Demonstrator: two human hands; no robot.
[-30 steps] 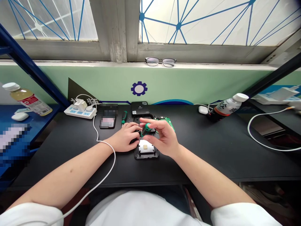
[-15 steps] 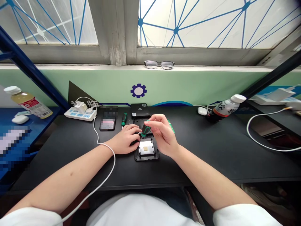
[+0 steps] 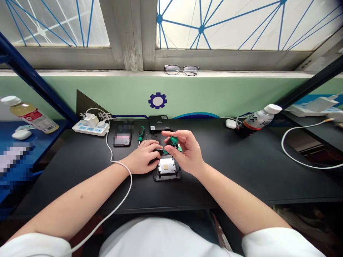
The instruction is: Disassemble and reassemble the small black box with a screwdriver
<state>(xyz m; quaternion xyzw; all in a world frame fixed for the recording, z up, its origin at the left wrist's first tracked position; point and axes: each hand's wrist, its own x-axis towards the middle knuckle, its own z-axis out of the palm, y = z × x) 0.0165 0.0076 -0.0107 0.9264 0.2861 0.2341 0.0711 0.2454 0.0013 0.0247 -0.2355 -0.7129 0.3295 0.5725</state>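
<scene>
My right hand (image 3: 189, 150) grips a green-and-black screwdriver (image 3: 174, 141) above an opened black electronic device casing (image 3: 167, 177). The screwdriver is tilted, its tip hard to make out near my left fingers. Inside the casing lies a silver metal plate (image 3: 170, 162) with a small tan square (image 3: 165, 166) on it. Curled over the casing's upper left side, the fingers of my left hand (image 3: 146, 157) hold it against the table. A bit of green board shows behind my right fingers. Both hands partly cover the casing's far end.
A second screwdriver (image 3: 141, 134) lies beyond my left hand, beside a dark phone-like slab (image 3: 123, 134). A black box (image 3: 160, 123) sits behind the casing. A white power strip (image 3: 91, 127) stands left; its cable (image 3: 130, 185) crosses my left forearm. A bottle (image 3: 258, 121) leans at right.
My right hand has turned, and the screwdriver handle has tipped to the right, with my fingers stretched further over it. My left hand and the casing stay in place.
</scene>
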